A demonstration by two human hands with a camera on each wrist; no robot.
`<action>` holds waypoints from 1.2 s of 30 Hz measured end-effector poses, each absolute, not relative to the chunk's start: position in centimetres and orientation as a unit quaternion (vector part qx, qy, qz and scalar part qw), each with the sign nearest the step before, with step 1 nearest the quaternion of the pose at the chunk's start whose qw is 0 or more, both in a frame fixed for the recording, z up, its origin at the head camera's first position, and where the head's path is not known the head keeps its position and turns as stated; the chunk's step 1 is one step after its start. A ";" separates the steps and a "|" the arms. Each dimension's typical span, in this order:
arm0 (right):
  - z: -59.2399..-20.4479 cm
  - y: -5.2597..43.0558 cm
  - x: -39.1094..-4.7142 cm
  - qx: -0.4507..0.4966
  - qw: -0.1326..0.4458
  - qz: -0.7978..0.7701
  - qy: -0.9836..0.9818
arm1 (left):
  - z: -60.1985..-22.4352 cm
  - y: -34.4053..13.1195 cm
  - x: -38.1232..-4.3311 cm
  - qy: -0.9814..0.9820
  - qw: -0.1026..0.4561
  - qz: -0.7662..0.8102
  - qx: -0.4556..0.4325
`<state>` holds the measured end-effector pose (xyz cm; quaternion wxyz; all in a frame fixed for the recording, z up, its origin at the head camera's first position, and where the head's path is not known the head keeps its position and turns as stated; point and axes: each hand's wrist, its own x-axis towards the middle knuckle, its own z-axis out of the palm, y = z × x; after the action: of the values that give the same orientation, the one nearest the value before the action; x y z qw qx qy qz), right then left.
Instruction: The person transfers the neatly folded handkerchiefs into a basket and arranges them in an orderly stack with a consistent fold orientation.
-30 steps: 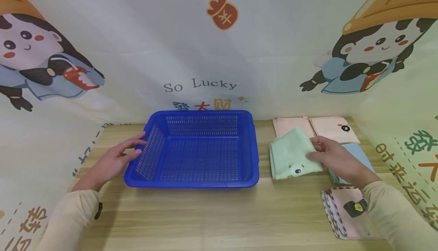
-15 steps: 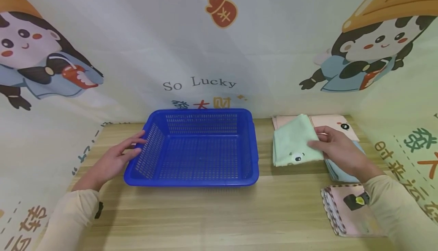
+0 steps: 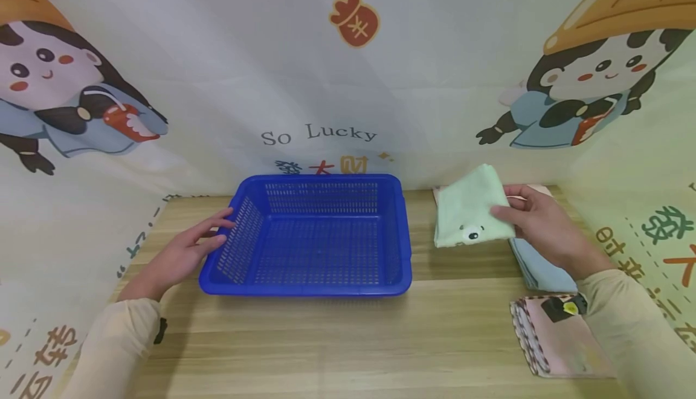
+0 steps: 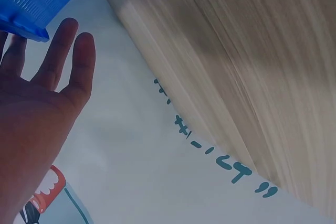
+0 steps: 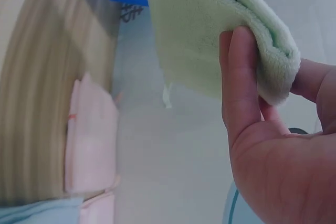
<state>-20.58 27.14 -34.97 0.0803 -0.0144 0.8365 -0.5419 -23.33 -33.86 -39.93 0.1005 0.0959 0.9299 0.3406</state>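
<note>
A folded light green towel (image 3: pixel 470 208) with a white bear face is held up by my right hand (image 3: pixel 546 233), which pinches its right edge between thumb and fingers. The right wrist view shows the fingers on one side of the thick folded towel (image 5: pixel 194 35), off the table. My left hand (image 3: pixel 182 260) touches the left rim of a blue plastic basket (image 3: pixel 304 290) with its fingers fairly straight. In the left wrist view those fingers spread out beside the basket wall (image 4: pixel 37 3). Nothing lies inside the basket.
On the wooden table (image 3: pixel 348 350), a folded blue towel (image 3: pixel 546 269) and a pink towel with a checked edge (image 3: pixel 568 338) lie at the right. A pale pink towel (image 5: pixel 94 140) lies at the back. Printed cloth walls (image 3: pixel 244 84) enclose the table.
My right hand has lifted the green towel upward and slightly toward the back, off the other towels. More of the blue towel shows. The left hand and basket have stayed in place.
</note>
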 end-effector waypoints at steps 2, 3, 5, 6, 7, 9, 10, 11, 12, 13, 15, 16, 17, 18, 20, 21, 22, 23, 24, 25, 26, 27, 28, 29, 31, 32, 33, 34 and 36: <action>-34.7 26.9 -20.7 -0.014 0.080 -0.546 0.834 | -40.0 -33.8 -23.4 0.930 0.100 0.341 0.099; -34.5 26.8 -20.7 -0.014 0.080 -0.546 0.834 | -40.0 -33.8 -23.4 0.929 0.101 0.342 0.099; -34.2 26.4 -20.7 -0.012 0.078 -0.548 0.833 | -40.1 -33.8 -23.4 0.928 0.102 0.344 0.099; -34.1 26.2 -20.8 -0.012 0.078 -0.552 0.830 | -40.1 -33.8 -23.4 0.928 0.102 0.344 0.098; -34.0 26.1 -20.8 -0.012 0.077 -0.557 0.827 | -40.1 -33.8 -23.4 0.928 0.102 0.345 0.098; -33.8 25.7 -20.9 -0.013 0.075 -0.563 0.823 | -40.1 -33.8 -23.4 0.928 0.101 0.345 0.097; -33.8 25.5 -21.0 -0.015 0.074 -0.566 0.821 | -40.1 -33.8 -23.4 0.928 0.101 0.346 0.097; -33.7 25.4 -21.0 -0.018 0.073 -0.568 0.820 | -40.1 -33.8 -23.4 0.928 0.100 0.346 0.097; -33.7 25.2 -21.2 -0.020 0.072 -0.569 0.819 | -40.1 -33.8 -23.3 0.928 0.100 0.346 0.097; -33.6 25.0 -21.3 -0.022 0.073 -0.568 0.819 | -40.1 -33.8 -23.3 0.928 0.100 0.346 0.096; -33.5 24.7 -21.5 -0.025 0.073 -0.569 0.819 | -40.1 -33.9 -23.2 0.928 0.101 0.345 0.094; -33.5 24.5 -21.7 -0.027 0.075 -0.571 0.817 | -40.1 -33.9 -23.2 0.929 0.101 0.345 0.094; -33.4 24.3 -21.8 -0.026 0.077 -0.573 0.815 | -40.1 -33.9 -23.2 0.929 0.101 0.343 0.094; -33.3 24.1 -21.9 -0.025 0.078 -0.575 0.814 | -40.1 -33.9 -23.2 0.929 0.101 0.343 0.094; -33.2 23.8 -22.1 -0.025 0.079 -0.578 0.811 | -40.2 -33.9 -23.2 0.930 0.100 0.342 0.094; -33.1 23.6 -22.2 -0.026 0.080 -0.579 0.811 | -40.2 -33.9 -23.2 0.930 0.099 0.342 0.095; -33.0 23.5 -22.3 -0.027 0.080 -0.580 0.810 | -40.2 -33.9 -23.2 0.930 0.098 0.342 0.095; -32.9 23.3 -22.3 -0.028 0.081 -0.584 0.807 | -40.2 -33.9 -23.2 0.930 0.097 0.342 0.095; -32.8 23.1 -22.4 -0.030 0.081 -0.587 0.805 | -40.2 -33.9 -23.2 0.930 0.097 0.341 0.095; -32.7 22.9 -22.5 -0.032 0.080 -0.591 0.802 | -40.1 -33.8 -23.2 0.930 0.096 0.341 0.096; -32.6 22.8 -22.5 -0.034 0.079 -0.594 0.800 | -40.1 -33.8 -23.2 0.930 0.096 0.341 0.096; -32.5 22.6 -22.6 -0.036 0.079 -0.598 0.797 | -40.1 -33.8 -23.2 0.930 0.096 0.341 0.096; -32.5 22.4 -22.6 -0.038 0.080 -0.602 0.794 | -40.1 -33.8 -23.2 0.930 0.096 0.341 0.096; -32.4 22.1 -22.7 -0.041 0.081 -0.606 0.790 | -40.1 -33.8 -23.1 0.930 0.097 0.341 0.095; -32.3 21.7 -22.9 -0.047 0.084 -0.611 0.786 | -40.1 -33.8 -23.1 0.930 0.098 0.341 0.095; -32.2 21.4 -23.1 -0.049 0.086 -0.613 0.784 | -40.0 -33.8 -23.1 0.931 0.098 0.340 0.095; -32.2 21.1 -23.2 -0.051 0.089 -0.615 0.782 | -40.1 -33.9 -23.1 0.930 0.098 0.340 0.095; -32.2 20.9 -23.4 -0.052 0.091 -0.618 0.779 | -40.1 -33.8 -23.1 0.930 0.097 0.341 0.096; -32.2 20.3 -23.8 -0.058 0.093 -0.623 0.774 | -40.1 -33.8 -23.1 0.930 0.095 0.341 0.097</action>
<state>-23.76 20.26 -32.17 0.0933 -0.0585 0.7742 -0.6233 -23.15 -33.84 -40.09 0.0946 0.0970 0.9301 0.3413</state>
